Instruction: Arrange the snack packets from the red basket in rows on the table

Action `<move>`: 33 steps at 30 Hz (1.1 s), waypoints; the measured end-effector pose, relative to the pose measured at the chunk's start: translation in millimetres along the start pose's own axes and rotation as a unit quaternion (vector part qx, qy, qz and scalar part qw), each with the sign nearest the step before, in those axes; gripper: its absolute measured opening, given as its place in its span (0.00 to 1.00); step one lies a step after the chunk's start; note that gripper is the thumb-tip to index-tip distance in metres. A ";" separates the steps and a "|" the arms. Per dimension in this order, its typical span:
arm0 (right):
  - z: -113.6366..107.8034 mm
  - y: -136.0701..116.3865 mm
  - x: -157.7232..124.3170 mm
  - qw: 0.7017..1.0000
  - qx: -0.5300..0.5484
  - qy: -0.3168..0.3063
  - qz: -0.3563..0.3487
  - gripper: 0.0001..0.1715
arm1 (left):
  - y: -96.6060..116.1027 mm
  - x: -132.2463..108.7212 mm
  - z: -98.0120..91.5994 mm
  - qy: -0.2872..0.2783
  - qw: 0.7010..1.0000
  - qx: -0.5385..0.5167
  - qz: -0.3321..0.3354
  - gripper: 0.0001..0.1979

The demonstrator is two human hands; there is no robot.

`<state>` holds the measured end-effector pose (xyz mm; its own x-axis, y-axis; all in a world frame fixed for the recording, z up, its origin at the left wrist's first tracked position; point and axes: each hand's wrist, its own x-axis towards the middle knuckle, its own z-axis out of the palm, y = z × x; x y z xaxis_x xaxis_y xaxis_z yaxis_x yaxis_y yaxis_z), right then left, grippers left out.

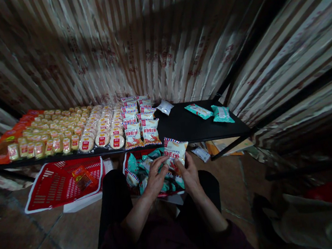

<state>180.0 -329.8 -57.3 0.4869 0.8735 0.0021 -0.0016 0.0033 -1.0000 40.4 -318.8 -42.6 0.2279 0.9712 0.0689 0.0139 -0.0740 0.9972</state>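
1. Here's the snack bag (176,149), white with red printing and a striped top edge, up in the hands above a red basket (124,165), just off the front edge of a low black table (178,125).
2. The right hand (190,177) has it: thumb on the front, the other fingers wrapped round the side, a firm grasp.
3. And the left hand (154,179)! Fingers curled, tips at the bag's lower left; whether they pinch it, I can't tell from here.
4. Below, in that basket, teal packets (132,163) lie in a jumble, with a striped-edged bag (132,180) at the left side. The person's dark-clad knees (114,195) flank it.
5. Up on the table, just behind: two columns of matching bags (150,132), tilted back in overlapping ranks.
6. Right of them, a pale packet (164,107), then two teal bags (223,114) near the far right end.
7. Swing left: round white cakes (102,138) in wrappers, then rows of small yellow cakes (56,145), and orange bags (8,137) along the end.
8. Down on the left, a second red basket (50,183) with one orange packet (83,177) inside.
9. Behind it all hangs a striped sheet (150,41); tiled floor (233,181) underneath.
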 end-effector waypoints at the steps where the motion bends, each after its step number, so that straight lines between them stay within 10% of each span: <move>1: -0.5 -1.6 0.3 0.999 0.030 -0.005 0.017 0.39 | -1.7 1.0 -0.1 0.012 1.000 -0.001 -0.007 0.16; 14: -2.5 -9.1 8.4 0.985 0.139 -0.063 0.086 0.34 | -11.7 14.0 13.7 0.045 0.975 -0.144 -0.165 0.23; 33: -11.5 -2.7 40.1 0.990 0.095 -0.064 0.087 0.32 | -9.9 57.7 37.8 0.079 0.969 -0.193 -0.129 0.16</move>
<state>209.6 -300.4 -54.5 0.3495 0.9236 -0.1574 -0.2455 -0.0718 -0.9667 90.1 -270.6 -49.6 0.1128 0.9708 -0.2117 -0.3212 0.2373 0.9168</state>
